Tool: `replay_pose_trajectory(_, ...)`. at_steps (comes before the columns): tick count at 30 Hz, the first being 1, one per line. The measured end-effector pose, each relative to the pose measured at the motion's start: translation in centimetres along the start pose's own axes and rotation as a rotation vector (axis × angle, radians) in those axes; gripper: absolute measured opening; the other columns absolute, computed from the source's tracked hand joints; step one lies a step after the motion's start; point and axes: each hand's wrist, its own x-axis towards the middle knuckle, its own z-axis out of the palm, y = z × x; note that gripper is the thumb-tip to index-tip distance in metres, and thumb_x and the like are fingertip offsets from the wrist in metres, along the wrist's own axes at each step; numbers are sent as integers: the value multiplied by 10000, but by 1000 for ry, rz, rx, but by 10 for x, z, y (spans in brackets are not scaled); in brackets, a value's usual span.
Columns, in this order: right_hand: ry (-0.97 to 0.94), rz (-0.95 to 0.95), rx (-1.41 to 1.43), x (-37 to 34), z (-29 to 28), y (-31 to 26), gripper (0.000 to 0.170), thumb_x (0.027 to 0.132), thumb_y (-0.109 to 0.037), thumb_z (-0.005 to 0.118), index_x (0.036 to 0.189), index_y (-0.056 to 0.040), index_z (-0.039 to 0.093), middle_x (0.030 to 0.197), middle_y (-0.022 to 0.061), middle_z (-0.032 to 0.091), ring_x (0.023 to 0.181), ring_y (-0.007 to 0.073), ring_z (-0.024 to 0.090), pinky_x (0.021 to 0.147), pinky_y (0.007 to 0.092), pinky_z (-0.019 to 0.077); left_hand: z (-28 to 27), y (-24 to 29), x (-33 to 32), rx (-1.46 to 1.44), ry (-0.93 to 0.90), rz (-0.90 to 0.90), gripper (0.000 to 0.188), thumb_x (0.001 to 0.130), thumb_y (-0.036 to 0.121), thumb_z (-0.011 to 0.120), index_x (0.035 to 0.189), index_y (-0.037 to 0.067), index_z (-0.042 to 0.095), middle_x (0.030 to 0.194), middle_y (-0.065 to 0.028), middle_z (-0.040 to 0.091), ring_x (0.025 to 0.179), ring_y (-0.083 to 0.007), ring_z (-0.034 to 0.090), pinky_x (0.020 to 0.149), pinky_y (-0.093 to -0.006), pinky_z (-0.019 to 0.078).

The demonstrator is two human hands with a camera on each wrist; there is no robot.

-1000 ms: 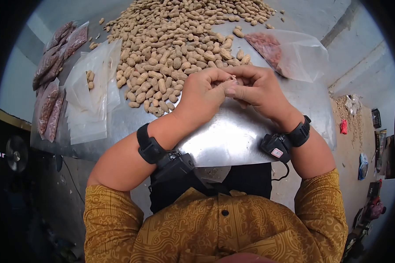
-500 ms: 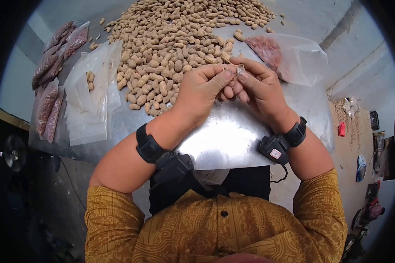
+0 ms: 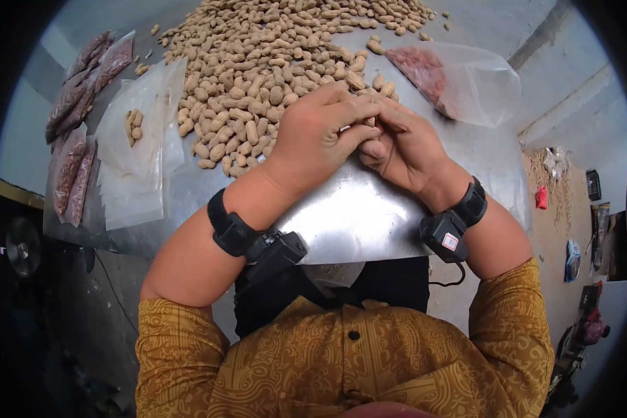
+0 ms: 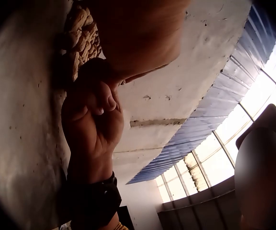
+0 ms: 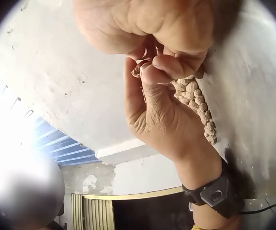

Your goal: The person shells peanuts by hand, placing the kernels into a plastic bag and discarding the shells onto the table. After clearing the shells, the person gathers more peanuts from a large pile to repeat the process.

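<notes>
Over the near edge of the peanut pile, my two hands meet fingertip to fingertip. With thumb and fingers, my left hand (image 3: 317,136) pinches a cracked peanut (image 5: 139,70), its opened shell showing in the right wrist view. My right hand (image 3: 414,146) holds the same peanut from the other side, its fingers curled inward. Most of the peanut is hidden behind the fingers in the head view. The unshelled peanuts (image 3: 251,76) spread in a big heap just beyond both hands.
A metal table (image 3: 348,216) bears everything. Clear flat bags (image 3: 129,198) lie on the left, a few peanuts (image 3: 134,125) on them. Filled bags of reddish kernels (image 3: 73,104) are stacked farther left. An open bag (image 3: 484,87) with pink kernels (image 3: 421,70) lies at right.
The hands came apart slightly half a second ago, showing a shell piece at the right thumb. Now they are together again, with the left hand turned over the right fingertips.
</notes>
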Motion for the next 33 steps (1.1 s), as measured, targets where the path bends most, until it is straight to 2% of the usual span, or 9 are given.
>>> replay_pose_trajectory(3,37,-82,-174,-2,1,-4,211,933,-155,410,1031,-23,542,680,15,460,517,93,444,456,194,350,1,-2,-2,-331,30,-372,152,786,130,648,904,35,642,749,-52,565,614,-151,549,528,-284,448)
replay_pose_trajectory(6,21,-229,-499,-5,2,-11,223,913,-164,502,1054,-14,584,736,-3,520,565,51,465,484,172,364,2,-6,-3,-1128,29,-809,252,893,245,539,970,9,581,785,-44,569,627,-132,546,526,-267,448)
replay_pose_trajectory(11,85,-359,-772,-11,13,-12,233,876,-178,587,1030,-3,587,825,-8,578,652,29,486,554,156,389,6,-7,-1,-1471,-46,-1050,413,956,380,355,1089,20,506,911,-80,568,671,-121,519,540,-221,434)
replay_pose_trajectory(13,118,-335,-697,-5,3,-16,188,847,-160,607,947,-1,610,796,-7,582,655,41,492,565,176,397,3,-15,-2,-1509,-10,-1043,415,957,373,358,1096,8,496,877,-70,555,659,-118,499,537,-210,426)
replay_pose_trajectory(17,208,-328,-1291,-1,-9,-25,130,756,-37,602,875,13,605,679,-40,474,651,44,455,598,188,394,-5,-19,0,-1522,92,-1011,384,952,334,396,1083,-15,488,807,-52,505,622,-98,431,512,-188,375)
replay_pose_trajectory(20,192,-207,-1668,-2,-10,-30,137,739,-20,617,869,20,603,717,-4,513,680,65,499,626,198,419,-9,-23,0,-1539,118,-964,336,939,290,444,1064,-17,493,798,-47,494,621,-92,420,506,-188,356)
replay_pose_trajectory(26,127,-413,-1795,-2,-17,-27,217,665,-110,662,850,0,637,741,135,580,645,223,562,612,314,454,-7,-16,-1,-1410,116,-890,253,897,174,533,1053,-26,522,786,-37,500,623,-87,429,514,-184,356)
replay_pose_trajectory(29,118,-543,-1796,-1,-22,-29,199,731,-136,648,873,4,636,729,92,584,637,168,552,590,278,439,-6,-14,-2,-1344,94,-850,238,868,123,573,1053,-26,547,772,-29,502,617,-83,435,521,-184,362)
replay_pose_trajectory(33,44,-230,-1044,-10,-2,-37,209,884,-150,526,1013,0,594,757,8,568,578,32,441,496,172,341,-5,-2,-2,-1076,14,-755,289,830,95,622,1087,-25,564,777,-19,524,607,-69,437,531,-187,370)
